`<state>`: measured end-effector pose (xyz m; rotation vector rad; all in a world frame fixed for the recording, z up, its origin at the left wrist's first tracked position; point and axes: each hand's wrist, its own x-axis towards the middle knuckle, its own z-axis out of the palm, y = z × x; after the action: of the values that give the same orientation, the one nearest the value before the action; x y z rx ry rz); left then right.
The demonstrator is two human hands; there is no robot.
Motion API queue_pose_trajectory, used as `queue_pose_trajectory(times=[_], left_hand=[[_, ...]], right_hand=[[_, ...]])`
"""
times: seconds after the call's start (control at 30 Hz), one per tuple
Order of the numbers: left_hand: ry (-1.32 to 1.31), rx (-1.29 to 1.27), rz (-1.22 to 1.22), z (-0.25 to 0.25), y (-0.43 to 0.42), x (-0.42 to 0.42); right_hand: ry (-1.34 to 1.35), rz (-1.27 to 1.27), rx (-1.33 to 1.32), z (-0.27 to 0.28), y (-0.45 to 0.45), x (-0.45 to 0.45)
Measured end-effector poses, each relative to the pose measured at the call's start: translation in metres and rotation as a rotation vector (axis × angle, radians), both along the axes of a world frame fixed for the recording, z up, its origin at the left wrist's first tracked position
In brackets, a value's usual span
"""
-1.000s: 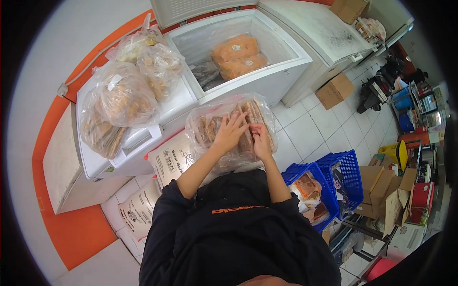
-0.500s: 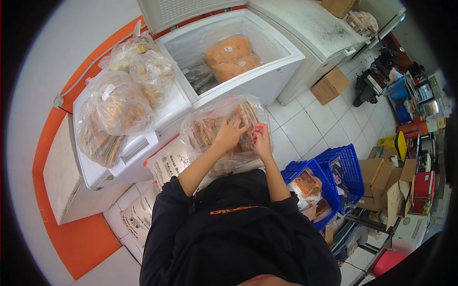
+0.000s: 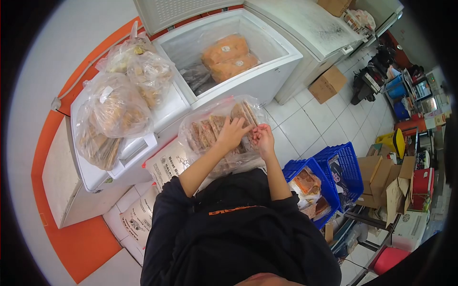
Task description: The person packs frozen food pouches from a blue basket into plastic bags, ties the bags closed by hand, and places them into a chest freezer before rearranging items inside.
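A large clear plastic bag [image 3: 191, 155] lies in front of me on a printed white sack, with several flat brown packs [image 3: 206, 132] standing side by side in it. My left hand [image 3: 232, 133] rests on the packs near the middle of the bag, its fingers spread. At the bag's right side is my right hand [image 3: 263, 139], palm partly turned up and fingers curled together beside the rightmost packs. Whatever those fingers may pinch is too small to make out.
An open chest freezer [image 3: 281, 62] holds orange packs [image 3: 226, 57]. Filled plastic bags [image 3: 117, 107] cover a closed freezer at the left. Blue crates [image 3: 355, 174] with packs stand at the right, beside cardboard boxes [image 3: 377, 176]. Another box [image 3: 327, 85] sits on the tiled floor.
The view has shifted slightly. The brown packs at the left of the bag look more spread apart. My right hand has turned its palm up a little, and my left hand stays on the packs.
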<state>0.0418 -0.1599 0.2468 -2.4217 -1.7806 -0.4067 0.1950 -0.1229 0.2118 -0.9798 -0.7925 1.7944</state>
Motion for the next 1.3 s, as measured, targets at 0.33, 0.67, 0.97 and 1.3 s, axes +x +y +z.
queue_pose_trajectory(times=[0.33, 0.67, 0.97, 1.3], left_hand=[[0.082, -0.154, -0.003, 0.010, -0.017, -0.032], [-0.035, -0.126, -0.034, 0.019, -0.006, 0.009], [-0.070, -0.022, -0.040, 0.009, -0.008, 0.021], [-0.028, -0.097, 0.160, 0.005, -0.008, 0.049]], right_hand=[[-0.029, 0.023, -0.101, 0.019, -0.001, 0.017], [0.072, -0.013, -0.062, 0.052, -0.003, 0.032], [-0.104, -0.240, -0.047, 0.036, -0.039, 0.120], [-0.338, -0.346, -0.349, -0.041, -0.150, 0.218]])
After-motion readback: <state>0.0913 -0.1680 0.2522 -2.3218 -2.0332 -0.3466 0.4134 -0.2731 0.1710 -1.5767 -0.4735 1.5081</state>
